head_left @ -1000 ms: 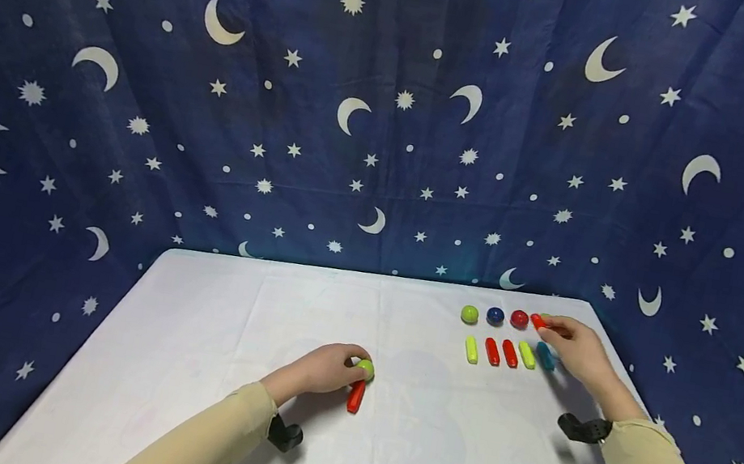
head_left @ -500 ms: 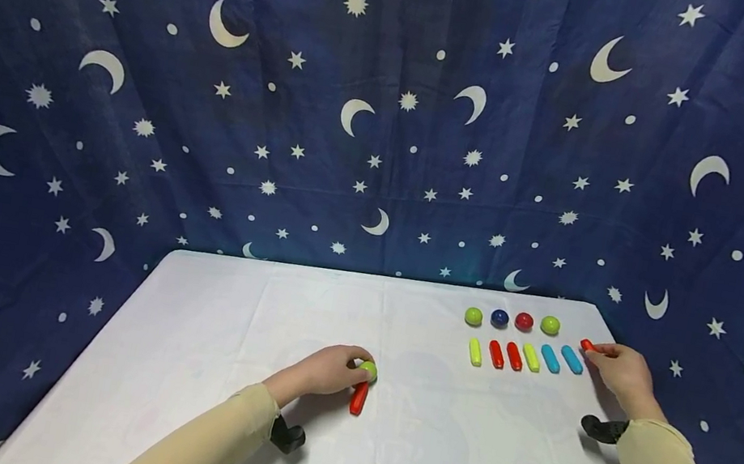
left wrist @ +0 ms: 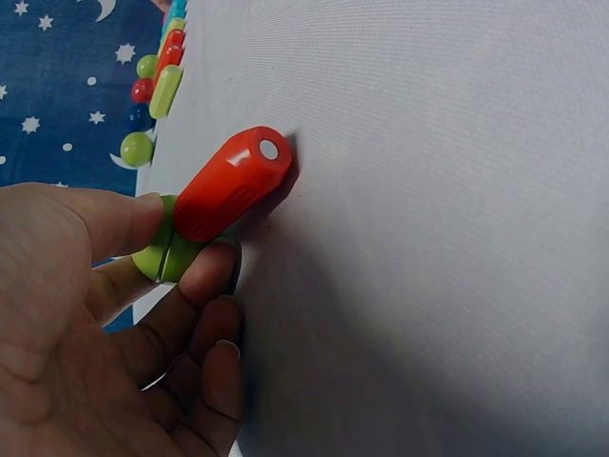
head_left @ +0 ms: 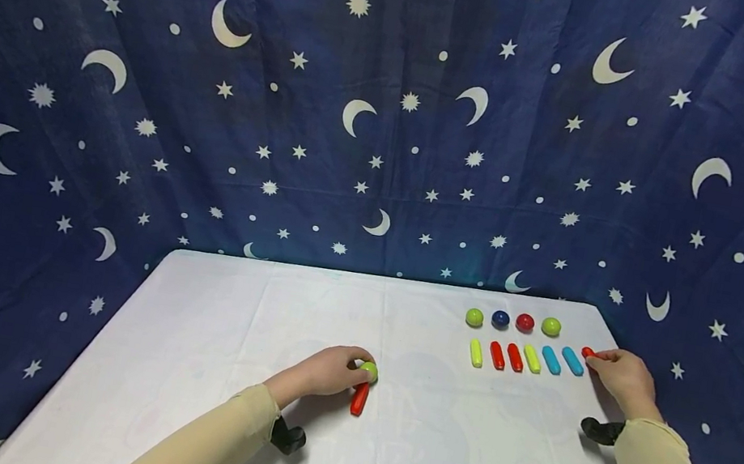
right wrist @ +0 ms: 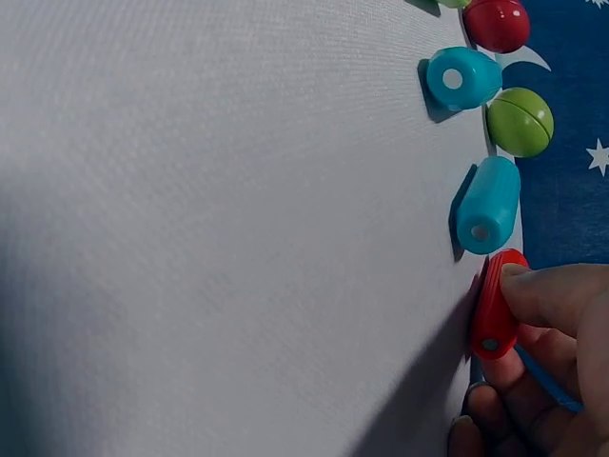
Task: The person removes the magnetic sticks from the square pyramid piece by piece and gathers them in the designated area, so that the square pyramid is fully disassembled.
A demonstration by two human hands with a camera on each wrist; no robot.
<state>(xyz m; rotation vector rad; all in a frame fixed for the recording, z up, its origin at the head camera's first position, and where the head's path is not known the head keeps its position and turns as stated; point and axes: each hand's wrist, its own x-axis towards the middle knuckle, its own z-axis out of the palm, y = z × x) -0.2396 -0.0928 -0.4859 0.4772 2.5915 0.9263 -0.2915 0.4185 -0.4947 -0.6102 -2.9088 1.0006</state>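
Note:
My left hand [head_left: 327, 369] pinches a green ball [left wrist: 152, 259] between thumb and fingers, near the middle of the table. A red magnetic stick [left wrist: 233, 181] with a pale round end butts against that ball and points toward me. At the right end of a row of sticks, my right hand [head_left: 626, 381] pinches another red magnetic stick [right wrist: 497, 309]. This one lies close beside a blue stick [right wrist: 490, 205], its pale end toward me in the right wrist view. Much of it is hidden by the fingers in the head view.
Left of the right hand run more sticks: a second blue stick [head_left: 551, 360], red sticks [head_left: 515, 358] and yellow sticks [head_left: 531, 358]. Behind them stand green balls [head_left: 551, 326], a red ball [head_left: 525, 322] and a dark blue ball [head_left: 501, 319]. A starry curtain [head_left: 387, 144] borders the white table [head_left: 219, 305].
My right hand has moved right from beside the far balls to the row's end, carrying the red stick, and lowered slightly. The left hand keeps its hold on the green ball.

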